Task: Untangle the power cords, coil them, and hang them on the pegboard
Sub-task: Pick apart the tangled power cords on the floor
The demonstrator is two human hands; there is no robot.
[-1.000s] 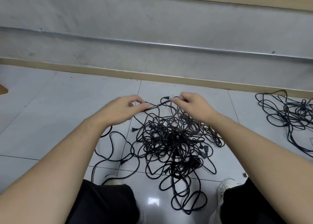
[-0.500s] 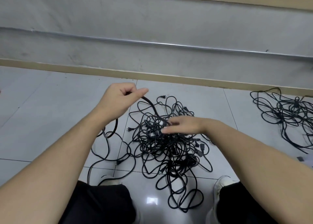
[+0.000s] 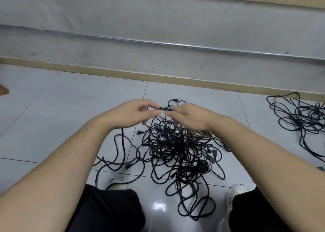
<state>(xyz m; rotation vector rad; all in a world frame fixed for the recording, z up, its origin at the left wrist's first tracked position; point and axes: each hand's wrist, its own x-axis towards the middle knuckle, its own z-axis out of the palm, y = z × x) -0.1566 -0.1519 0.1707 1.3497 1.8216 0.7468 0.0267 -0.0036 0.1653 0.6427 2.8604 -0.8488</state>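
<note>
While no container shows in this view, the cords [image 3: 177, 149] lie loose on the tiled floor [image 3: 52, 112] as one black tangle between the person's knees and the baseboard [image 3: 105, 71]. Several plugs stick out of the heap, one [image 3: 139, 132] at its left edge and one [image 3: 174, 100] at its far edge. A few loops trail off to the left and toward the near side, where they run close to a white shoe [image 3: 116, 186]. A second tangle [image 3: 302, 122] lies well apart at the right, near the baseboard.

Left hand [image 3: 130, 115]: raised above the far side of the heap, thumb and forefinger pinched on a strand [image 3: 164, 108], the other fingers curled below. A length of cord hangs from under this hand to the floor.

Right hand [image 3: 190, 117]: just beside the left, fingertips meeting the same strand from the other side, fingers curled in a pinch. The short span of strand between the two grips runs roughly level and is lifted off the heap.

Both forearms are bare. Black trouser legs [image 3: 109, 212] and a second white shoe [image 3: 235, 191] show at the bottom edge. A metal conduit [image 3: 193, 46] runs along the grey wall.
</note>
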